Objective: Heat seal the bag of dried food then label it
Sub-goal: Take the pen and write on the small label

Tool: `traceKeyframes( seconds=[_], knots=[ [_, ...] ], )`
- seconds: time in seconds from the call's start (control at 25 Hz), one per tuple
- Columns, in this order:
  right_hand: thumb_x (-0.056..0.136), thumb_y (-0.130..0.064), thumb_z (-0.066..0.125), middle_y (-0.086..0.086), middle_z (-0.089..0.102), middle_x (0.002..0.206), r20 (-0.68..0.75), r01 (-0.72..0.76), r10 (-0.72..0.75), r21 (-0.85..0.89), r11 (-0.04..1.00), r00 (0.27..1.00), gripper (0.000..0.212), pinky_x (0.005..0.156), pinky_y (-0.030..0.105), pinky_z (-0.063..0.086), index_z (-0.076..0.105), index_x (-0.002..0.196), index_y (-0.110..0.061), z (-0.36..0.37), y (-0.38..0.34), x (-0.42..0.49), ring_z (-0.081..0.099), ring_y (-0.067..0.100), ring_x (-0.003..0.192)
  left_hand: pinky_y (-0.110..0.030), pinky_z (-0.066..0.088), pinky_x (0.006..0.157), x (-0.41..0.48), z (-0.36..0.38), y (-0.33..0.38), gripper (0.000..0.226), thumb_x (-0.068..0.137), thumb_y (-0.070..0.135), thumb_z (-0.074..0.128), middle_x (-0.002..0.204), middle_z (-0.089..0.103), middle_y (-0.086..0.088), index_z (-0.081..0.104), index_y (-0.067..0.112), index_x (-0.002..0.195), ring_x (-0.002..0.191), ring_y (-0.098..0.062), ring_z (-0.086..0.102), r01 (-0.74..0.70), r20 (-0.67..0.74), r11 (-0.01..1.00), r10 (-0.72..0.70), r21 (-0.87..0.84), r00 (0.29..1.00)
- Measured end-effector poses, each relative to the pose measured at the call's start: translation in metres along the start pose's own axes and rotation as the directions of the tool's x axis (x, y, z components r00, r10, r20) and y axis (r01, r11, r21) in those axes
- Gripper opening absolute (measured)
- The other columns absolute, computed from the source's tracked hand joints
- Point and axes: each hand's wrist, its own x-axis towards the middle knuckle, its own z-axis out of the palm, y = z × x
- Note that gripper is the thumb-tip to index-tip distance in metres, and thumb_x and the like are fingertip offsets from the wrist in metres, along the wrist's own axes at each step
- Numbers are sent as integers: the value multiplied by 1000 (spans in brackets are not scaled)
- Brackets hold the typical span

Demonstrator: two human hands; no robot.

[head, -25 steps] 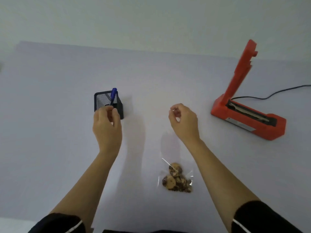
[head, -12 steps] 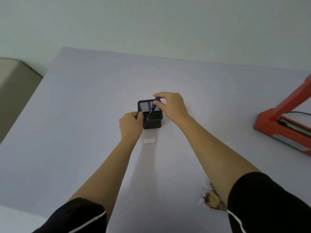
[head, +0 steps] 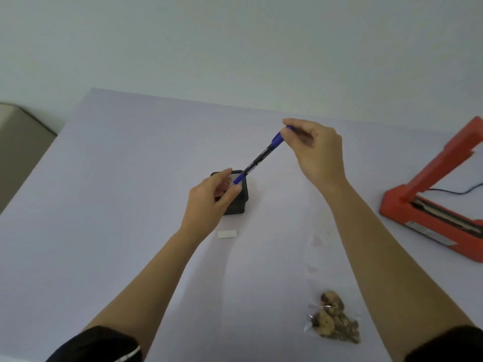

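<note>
Both hands are working above the white table (head: 104,205). With my right hand (head: 317,150) I am pinching the blue cap end of a marker pen (head: 261,156) between thumb and fingertips, holding it tilted, its lower tip pointing down toward the black mesh pen holder (head: 239,205). My left hand (head: 211,197) is hovering at the holder's near left side, fingers partly curled and spread, gripping nothing that I can see. A small white label (head: 227,234) is lying flat just near of the holder. The clear bag of dried food (head: 333,322) is lying on the table at the near right, beside my right forearm. The red heat sealer (head: 431,205) is sitting at the far right with its arm raised.
</note>
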Motion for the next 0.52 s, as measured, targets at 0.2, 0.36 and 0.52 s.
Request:
traceKeyframes(
  seconds=[0.2,0.36,0.52],
  knots=[
    [87,-27,64,-11,66,85,-79,-47,61,166,985,995,22,74,11,48,63,107,-20,-5,-12,-13,64,-7,74,-18,50,72,-8,7,18,11,88,20,62,84,70,1,68,23,97,80,-11,66,21,-78,977,-38,-210,996],
    [90,-39,55,-5,59,63,-46,-179,190,183,967,981,30,55,20,47,60,79,-12,19,-7,-41,56,4,47,-25,50,66,-22,17,36,10,91,19,58,75,67,-1,67,16,95,69,-14,61,-160,-49,985,157,-60,986],
    [94,-24,48,-7,53,48,-120,-258,280,168,951,953,43,41,10,39,51,52,-13,31,-8,-49,47,3,36,-35,51,70,-26,22,40,18,96,20,48,71,59,7,63,10,95,73,-19,61,-266,62,963,263,40,963]
  ],
)
